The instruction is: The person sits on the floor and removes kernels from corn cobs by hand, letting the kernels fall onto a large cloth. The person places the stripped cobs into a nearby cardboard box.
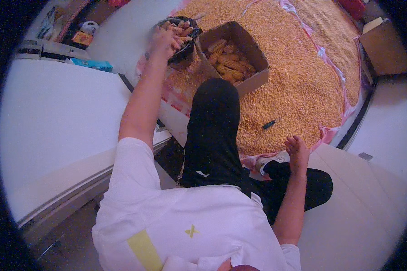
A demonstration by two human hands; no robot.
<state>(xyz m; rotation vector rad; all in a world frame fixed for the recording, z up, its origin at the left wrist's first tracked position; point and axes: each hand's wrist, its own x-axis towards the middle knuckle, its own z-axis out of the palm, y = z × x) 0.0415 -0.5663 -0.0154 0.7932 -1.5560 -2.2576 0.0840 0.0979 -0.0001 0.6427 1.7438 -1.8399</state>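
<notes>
My left hand (164, 41) reaches over a round container lined with a black plastic bag (195, 32), touching the bare corn cobs (183, 28) heaped in it. Whether its fingers hold a cob is too blurred to tell. Beside that container stands an open cardboard box (254, 40), with several ears of yellow corn (232, 64) at its bottom. My right hand (297, 151) is raised above my bent leg near the edge of the loose corn kernels (291, 95), with nothing in it. On the kernels lies a small dark-handled tool (269, 124), likely a screwdriver.
A pink and white sheet (329, 133) edges the kernels. A white surface (61, 111) is to my left, with a blue box (92, 64) at its far end. Another cardboard box (385, 50) stands at the far right. My knee (217, 91) rises close to the corn box.
</notes>
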